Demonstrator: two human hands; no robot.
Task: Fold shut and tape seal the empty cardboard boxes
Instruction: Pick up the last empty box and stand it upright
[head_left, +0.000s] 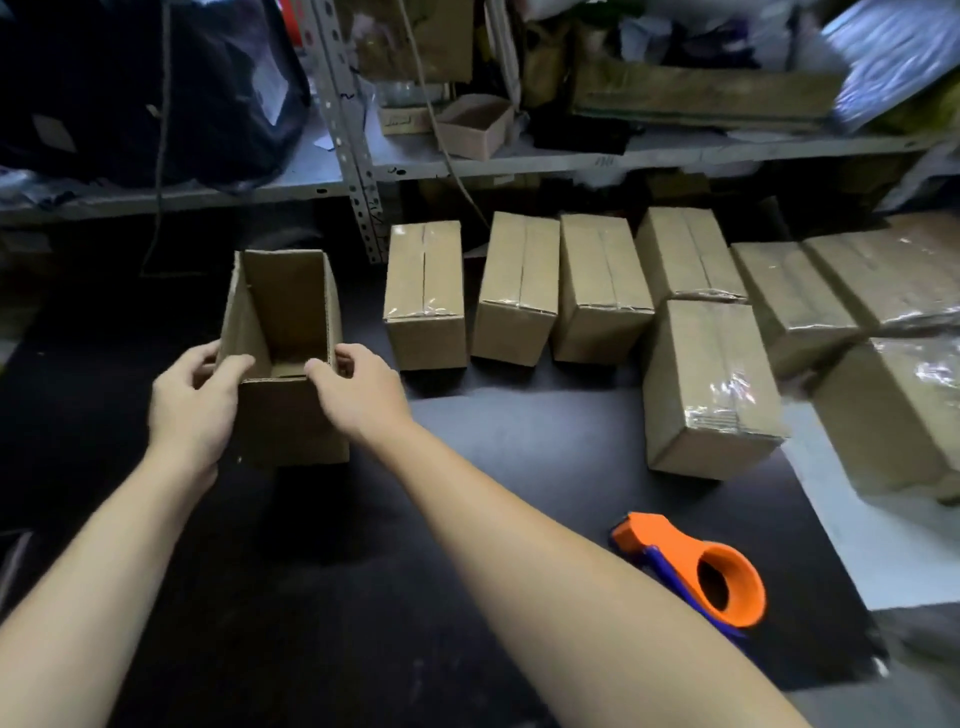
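Note:
An open-topped cardboard box (291, 415) stands upright on the dark table (467, 519), its flaps raised and its inside empty. My left hand (195, 400) grips the box's near left corner, thumb over the rim. My right hand (358, 387) grips the near right corner, fingers curled over the edge. An orange and blue tape dispenser (701, 569) lies on the table to the right of my right forearm, apart from both hands.
Several taped-shut boxes (597, 291) stand in a row behind and to the right; one (711, 389) sits nearer. A metal shelf (467, 161) with clutter and a small open box (475, 124) runs along the back. A white surface (857, 519) borders the table's right.

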